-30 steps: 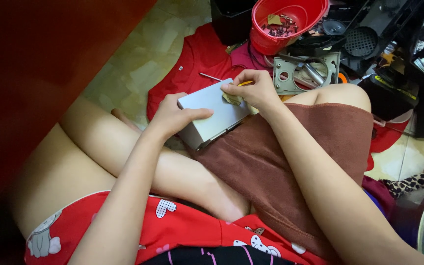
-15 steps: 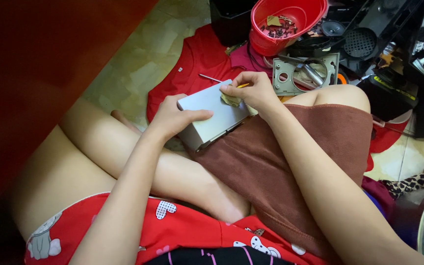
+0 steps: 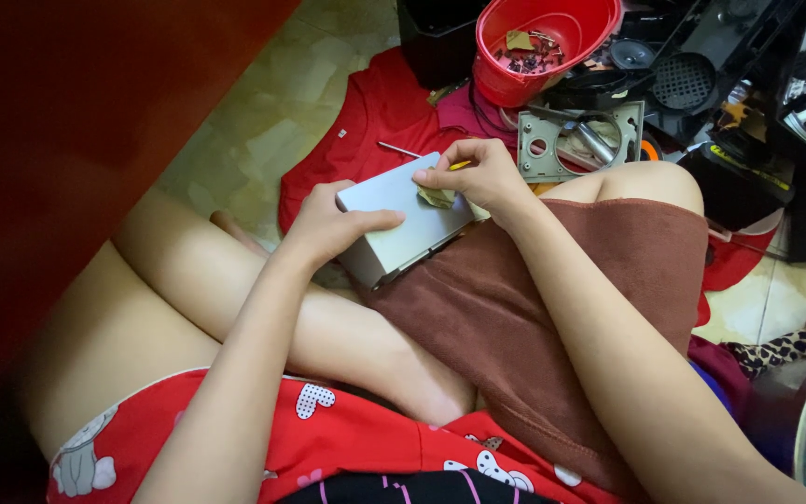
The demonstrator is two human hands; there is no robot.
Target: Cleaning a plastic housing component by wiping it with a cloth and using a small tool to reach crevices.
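Note:
A flat grey metal box (image 3: 394, 229) rests on my lap, partly on a brown towel (image 3: 534, 308). My left hand (image 3: 333, 224) grips the box's near left end, thumb laid along its top. My right hand (image 3: 478, 173) presses a small crumpled yellowish scrap (image 3: 437, 196) against the box's top, and a yellow-handled tool shows between its fingers. A thin metal rod (image 3: 398, 149) lies on red cloth just beyond the box.
A red bucket (image 3: 552, 42) with small parts stands ahead. A grey metal plate with a round hole (image 3: 580, 140) lies beside it. Black casings and speaker parts (image 3: 748, 84) crowd the right. A dark red wall (image 3: 67, 140) fills the left.

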